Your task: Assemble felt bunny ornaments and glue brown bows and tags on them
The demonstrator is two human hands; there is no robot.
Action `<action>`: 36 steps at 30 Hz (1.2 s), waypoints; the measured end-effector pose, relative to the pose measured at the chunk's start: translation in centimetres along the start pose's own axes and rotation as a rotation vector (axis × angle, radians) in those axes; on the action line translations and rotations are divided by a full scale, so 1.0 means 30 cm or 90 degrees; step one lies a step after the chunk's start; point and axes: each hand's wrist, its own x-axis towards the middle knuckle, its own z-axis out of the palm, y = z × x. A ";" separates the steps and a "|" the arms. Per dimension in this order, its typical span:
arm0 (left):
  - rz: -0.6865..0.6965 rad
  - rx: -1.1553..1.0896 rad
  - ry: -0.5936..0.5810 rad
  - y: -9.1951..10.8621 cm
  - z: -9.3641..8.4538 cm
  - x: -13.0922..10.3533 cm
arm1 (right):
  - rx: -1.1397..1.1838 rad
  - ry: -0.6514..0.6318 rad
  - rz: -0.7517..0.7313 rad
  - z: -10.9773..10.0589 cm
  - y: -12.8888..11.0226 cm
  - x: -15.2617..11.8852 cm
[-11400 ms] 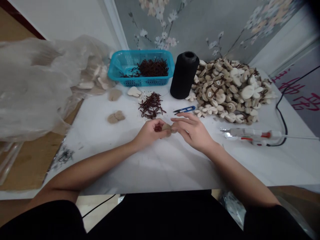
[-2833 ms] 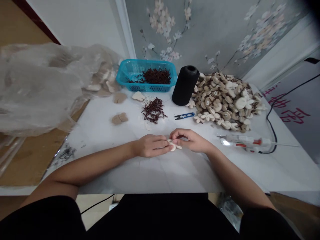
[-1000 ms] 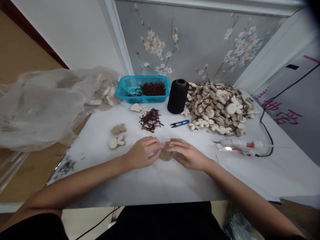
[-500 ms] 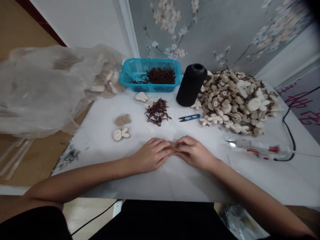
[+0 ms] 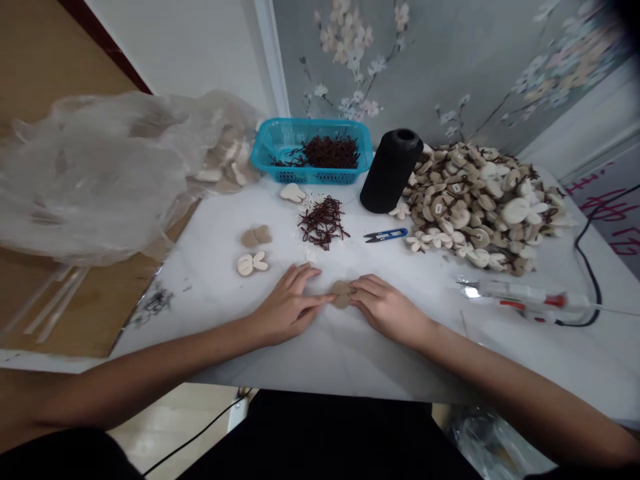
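A round beige felt piece (image 5: 342, 294) is in front of me at the near middle of the table. My right hand (image 5: 387, 305) grips its right edge, fingers together, covering that side. From the left, one fingertip of my left hand (image 5: 290, 303) touches the felt; the other fingers are apart and hold nothing. Farther left lie a cream bunny-shaped felt piece (image 5: 251, 263) and a beige felt piece (image 5: 257, 235). Beyond my hands is a small heap of dark brown cord loops (image 5: 324, 223), with blue thread snips (image 5: 386, 235) to its right.
Farther back are a blue basket (image 5: 311, 178) with brown cord loops and a black thread cone (image 5: 391, 171). A big pile of felt pieces (image 5: 480, 200) fills the back right. A hot glue gun (image 5: 525, 295) lies right, its cord trailing. Plastic bags (image 5: 100, 173) bulge at left.
My left hand has drawn back left and its fingers have spread, uncovering the round felt piece. My right hand still grips it. The view has shifted slightly.
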 end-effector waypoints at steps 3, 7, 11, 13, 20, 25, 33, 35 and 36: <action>0.009 0.012 0.005 0.000 -0.002 -0.009 | 0.000 0.031 0.005 0.005 0.000 -0.003; 0.010 0.020 -0.007 0.002 -0.006 -0.009 | 0.000 0.028 0.002 0.008 0.001 -0.001; 0.017 -0.011 -0.028 -0.015 -0.043 0.025 | -0.059 0.007 -0.025 0.020 -0.001 0.010; -0.006 -0.053 -0.016 -0.040 -0.081 0.073 | -0.087 0.005 -0.016 0.032 -0.005 0.015; -0.240 -0.280 0.108 -0.166 -0.183 0.426 | -0.082 -0.015 0.074 0.056 -0.023 0.034; -0.326 -0.316 0.039 -0.198 -0.137 0.649 | -0.033 -0.024 0.097 0.040 -0.023 0.035; -0.270 -0.324 0.093 -0.158 -0.445 0.866 | 0.022 0.003 0.111 0.036 0.002 0.040; -0.159 -0.336 0.152 -0.093 -0.538 0.919 | 0.020 0.019 0.114 0.034 0.005 0.050; -0.094 -0.329 0.178 -0.056 -0.555 0.936 | 0.017 0.022 0.115 0.032 0.005 0.055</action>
